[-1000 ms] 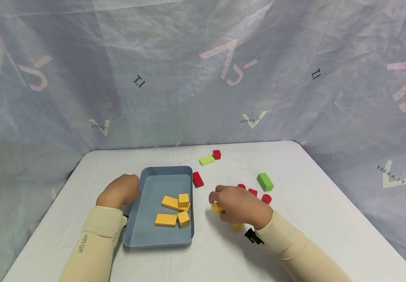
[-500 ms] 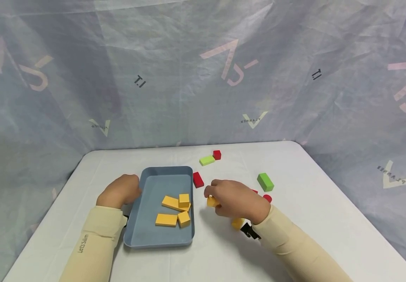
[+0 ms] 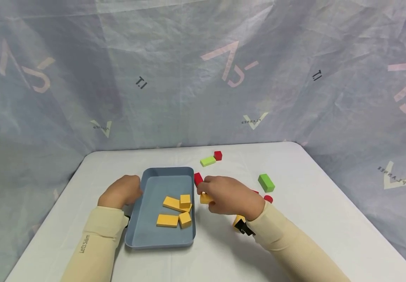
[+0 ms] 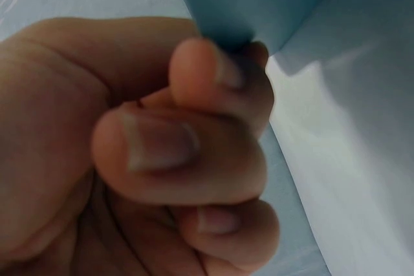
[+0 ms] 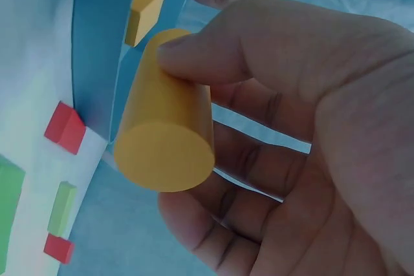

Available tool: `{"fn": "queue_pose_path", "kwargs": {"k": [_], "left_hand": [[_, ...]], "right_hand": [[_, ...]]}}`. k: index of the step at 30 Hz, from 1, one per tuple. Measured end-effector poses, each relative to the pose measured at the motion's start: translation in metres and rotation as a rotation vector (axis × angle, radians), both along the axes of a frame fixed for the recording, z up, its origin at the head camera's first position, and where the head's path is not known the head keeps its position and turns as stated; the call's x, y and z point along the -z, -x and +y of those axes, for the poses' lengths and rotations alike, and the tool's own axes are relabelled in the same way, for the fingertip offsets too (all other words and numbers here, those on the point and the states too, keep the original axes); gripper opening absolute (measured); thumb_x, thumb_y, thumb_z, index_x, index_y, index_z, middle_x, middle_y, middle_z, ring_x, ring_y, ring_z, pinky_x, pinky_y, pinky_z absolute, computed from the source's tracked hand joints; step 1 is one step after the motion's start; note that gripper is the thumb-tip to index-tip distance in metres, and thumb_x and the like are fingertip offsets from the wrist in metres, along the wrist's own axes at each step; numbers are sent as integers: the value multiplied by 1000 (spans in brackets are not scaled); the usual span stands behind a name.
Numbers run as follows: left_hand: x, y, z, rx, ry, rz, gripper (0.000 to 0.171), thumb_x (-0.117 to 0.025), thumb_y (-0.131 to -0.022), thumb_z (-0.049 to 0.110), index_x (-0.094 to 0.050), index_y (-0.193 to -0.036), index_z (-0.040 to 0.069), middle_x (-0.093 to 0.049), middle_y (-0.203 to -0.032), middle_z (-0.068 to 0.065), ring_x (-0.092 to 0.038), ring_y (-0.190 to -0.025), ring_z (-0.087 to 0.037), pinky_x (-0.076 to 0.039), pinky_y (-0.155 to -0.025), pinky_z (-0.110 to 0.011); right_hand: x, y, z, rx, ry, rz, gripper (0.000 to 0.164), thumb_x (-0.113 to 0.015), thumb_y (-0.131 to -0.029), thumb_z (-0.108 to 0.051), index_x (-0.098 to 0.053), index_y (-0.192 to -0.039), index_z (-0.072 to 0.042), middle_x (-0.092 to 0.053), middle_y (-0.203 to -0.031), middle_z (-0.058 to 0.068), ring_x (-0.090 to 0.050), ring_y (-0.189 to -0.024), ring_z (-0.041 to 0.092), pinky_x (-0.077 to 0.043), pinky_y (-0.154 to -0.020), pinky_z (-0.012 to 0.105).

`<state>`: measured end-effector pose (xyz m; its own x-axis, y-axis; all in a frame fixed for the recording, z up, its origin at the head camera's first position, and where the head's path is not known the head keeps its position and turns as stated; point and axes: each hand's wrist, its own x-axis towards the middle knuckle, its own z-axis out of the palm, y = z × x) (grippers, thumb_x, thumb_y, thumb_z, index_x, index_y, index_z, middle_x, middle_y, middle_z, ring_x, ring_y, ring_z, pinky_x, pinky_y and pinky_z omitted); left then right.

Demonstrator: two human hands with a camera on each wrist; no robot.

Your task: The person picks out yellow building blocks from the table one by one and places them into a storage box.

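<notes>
My left hand (image 3: 122, 190) pinches the left wall of a blue-grey tray (image 3: 159, 247) between thumb and curled fingers. My right hand (image 3: 233, 197) holds a yellow cylinder (image 5: 162, 114) between thumb and fingers, just right of the tray's right wall. Inside the tray lie two flat yellow blocks, one of them a plank (image 3: 167, 220), and two yellow cubes. One cube (image 3: 185, 201) sits on the upper flat block; the other cube (image 3: 185, 219) is near the right wall. Another yellow piece (image 3: 237, 221) is on the table, partly hidden by my right wrist.
A red block (image 3: 198, 179) lies close to the tray's right wall. Farther back are a light green block (image 3: 208, 161) and a red cube (image 3: 218, 155). To the right stand a green block (image 3: 266, 182) and a red round piece (image 3: 268, 199); another red piece is mostly hidden behind my right hand.
My right hand has moved left and slightly away from me with the yellow cylinder, closer to the tray. My left hand has stayed at the tray's wall.
</notes>
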<state>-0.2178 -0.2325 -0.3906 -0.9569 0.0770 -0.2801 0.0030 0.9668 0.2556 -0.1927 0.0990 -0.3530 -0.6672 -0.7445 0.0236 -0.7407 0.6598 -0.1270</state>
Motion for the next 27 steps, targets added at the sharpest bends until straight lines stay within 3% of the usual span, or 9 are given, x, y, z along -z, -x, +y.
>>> {"fn": "queue_pose_path", "kwargs": {"k": [11,20,27], "left_hand": [[4,6,-1,4,9,1,18,-58,-100,7,-69,-86,3,-60,-67,-7,-55,-57,-18,-45,-52,-30],[4,6,-1,-2,3,-2,20,-56,-99,6,-69,-84,4,-60,-67,-7,-54,-57,-18,-45,-52,-30],[5,5,-1,4,8,9,18,-57,-99,6,-69,-85,3,-59,-67,-7,-53,-57,-18,-44,-53,-31]], "right_hand": [[-3,1,-10,-31,1,-20,39,-76,-83,-6,-73,-120,-19,-69,-109,-5,-60,-87,7,-55,-77,24],[-5,1,-22,-88,15,40,35,-74,-81,-4,-72,-113,-18,-66,-100,-5,-55,-82,8,-51,-73,23],[-5,0,-32,-118,14,85,36,-75,-83,-7,-73,-117,-19,-69,-106,-5,-57,-86,7,-52,-74,22]]}}
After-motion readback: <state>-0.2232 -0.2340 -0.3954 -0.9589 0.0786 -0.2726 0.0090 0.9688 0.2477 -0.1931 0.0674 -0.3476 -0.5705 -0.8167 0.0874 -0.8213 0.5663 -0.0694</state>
